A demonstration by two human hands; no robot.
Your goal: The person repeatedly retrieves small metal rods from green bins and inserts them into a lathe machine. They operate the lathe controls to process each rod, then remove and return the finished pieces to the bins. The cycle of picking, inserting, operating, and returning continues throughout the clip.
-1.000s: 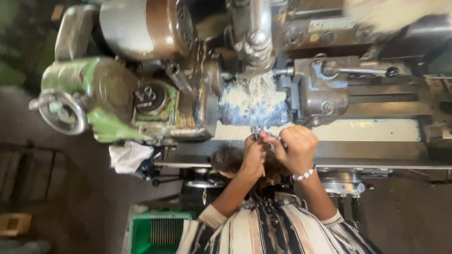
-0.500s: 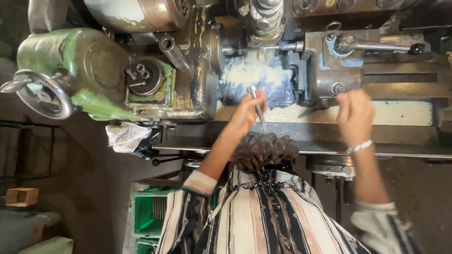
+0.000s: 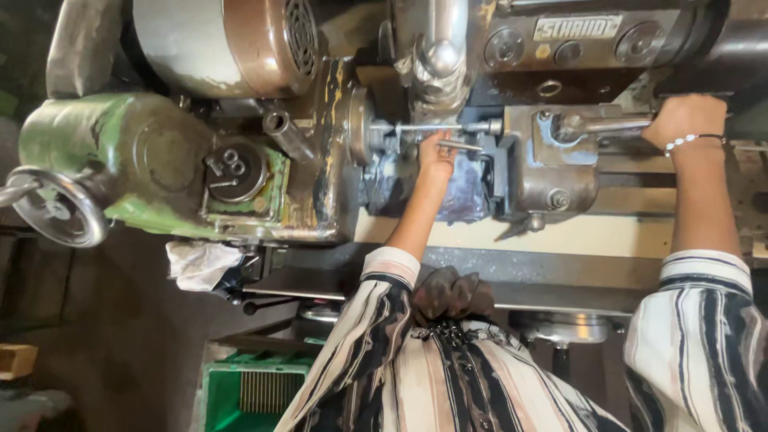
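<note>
I look down on an old metal lathe. My left hand (image 3: 436, 156) reaches in beside the chuck (image 3: 360, 128) and pinches a thin metal rod (image 3: 462, 146), just under a slim bar (image 3: 440, 126) that sticks out of the chuck. My right hand (image 3: 686, 118), with a bead bracelet at the wrist, is closed around the end of a steel lever handle (image 3: 604, 125) on the grey tool block (image 3: 552, 172). Both arms wear striped sleeves.
A green gearbox housing (image 3: 88, 148) with a handwheel (image 3: 56, 210) sits at the left, and a motor (image 3: 232, 40) is above it. A white rag (image 3: 200, 264) hangs off the bed edge. A green crate (image 3: 256, 392) stands on the floor below.
Both hands were together at the front of the bed. The left hand has moved up to the chuck with the rod; the right hand swung out right onto the lever handle.
</note>
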